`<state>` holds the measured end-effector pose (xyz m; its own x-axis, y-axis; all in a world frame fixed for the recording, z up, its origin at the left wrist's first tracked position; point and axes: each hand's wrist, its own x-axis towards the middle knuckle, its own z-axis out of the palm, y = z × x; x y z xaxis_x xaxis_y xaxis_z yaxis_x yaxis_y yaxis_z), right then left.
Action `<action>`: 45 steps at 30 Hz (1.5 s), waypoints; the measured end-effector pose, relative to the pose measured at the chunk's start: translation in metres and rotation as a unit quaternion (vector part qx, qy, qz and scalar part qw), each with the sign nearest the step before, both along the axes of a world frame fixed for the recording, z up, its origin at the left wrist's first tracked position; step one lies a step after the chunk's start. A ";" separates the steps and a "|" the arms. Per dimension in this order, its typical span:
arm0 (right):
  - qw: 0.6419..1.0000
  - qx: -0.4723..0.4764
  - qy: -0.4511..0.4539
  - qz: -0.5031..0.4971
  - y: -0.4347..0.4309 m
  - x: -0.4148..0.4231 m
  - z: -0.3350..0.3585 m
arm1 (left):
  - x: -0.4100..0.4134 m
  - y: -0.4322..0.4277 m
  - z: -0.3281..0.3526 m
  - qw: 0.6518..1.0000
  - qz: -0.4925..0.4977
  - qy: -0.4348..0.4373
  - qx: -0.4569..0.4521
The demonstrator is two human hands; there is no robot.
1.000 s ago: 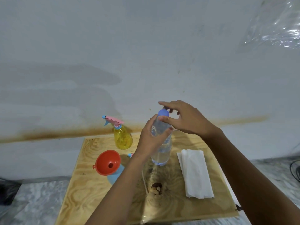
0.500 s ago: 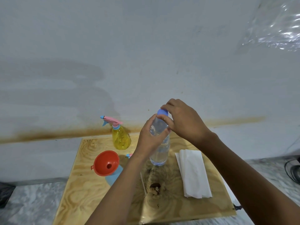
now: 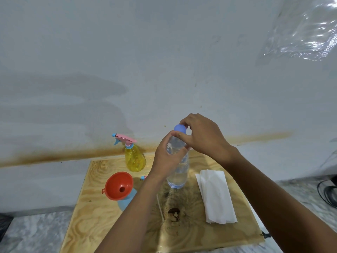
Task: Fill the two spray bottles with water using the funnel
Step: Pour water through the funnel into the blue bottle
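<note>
Gripping the clear water bottle (image 3: 179,172) round its shoulder with the left hand (image 3: 166,158), fingers curled across the front and hiding much of the upper half. Pinching the blue cap (image 3: 180,129) from the right with the right hand (image 3: 205,136), thumb and fingertips closed on it; only the cap's top and left face on show. No telling from this angle whether screwed tight or loosened. Bottle upright near the middle of the plywood worktop (image 3: 94,207), base visible below the left wrist, water level hard to read through the clear plastic.

Left of it, toward the wall: yellow spray bottle (image 3: 135,160), upright, pink and blue trigger head (image 3: 124,140) on, nozzle pointing left. Nearer and further left: orange funnel (image 3: 118,185) resting on top of a blue spray bottle (image 3: 127,200), mouth tilted toward the camera. Of that bottle, only a blue wedge below the funnel in sight, neck hidden, right side covered by the left forearm. Peeking out beside the forearm, a small pink and blue piece (image 3: 144,177), possibly a detached sprayer head, mostly hidden. Along the forearm's edge, a thin pale tube (image 3: 160,207) lying on the wood, upper end covered.

Right of the water bottle and apart from it: stack of folded white paper towels (image 3: 215,196). At the right border, a dark cable (image 3: 326,194), cut off. Top right, a shiny clear plastic sheet (image 3: 306,28) on the wall, likewise cut off.
</note>
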<state>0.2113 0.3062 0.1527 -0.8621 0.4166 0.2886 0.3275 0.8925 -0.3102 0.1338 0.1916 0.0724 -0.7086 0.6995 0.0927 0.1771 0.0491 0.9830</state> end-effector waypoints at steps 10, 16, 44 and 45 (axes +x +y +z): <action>0.992 -0.054 -0.046 0.104 0.009 -0.002 0.007 | -0.002 0.001 -0.003 1.000 0.001 0.015 -0.019; 0.998 -0.063 0.001 -0.012 0.004 -0.002 0.013 | -0.004 0.000 -0.005 1.000 -0.001 -0.013 -0.009; 0.936 -0.321 0.137 -0.044 0.020 0.056 -0.112 | -0.008 -0.001 -0.007 0.999 0.004 0.018 -0.032; 0.940 -0.317 0.112 -0.058 0.017 0.060 -0.133 | -0.008 -0.001 -0.007 0.999 0.006 0.019 -0.034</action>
<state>0.2715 0.3234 0.0194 -0.7476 0.6534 0.1192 0.2742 0.4670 -0.8407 0.1260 0.1906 0.0656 -0.7135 0.6969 0.0728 0.2136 0.1174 0.9698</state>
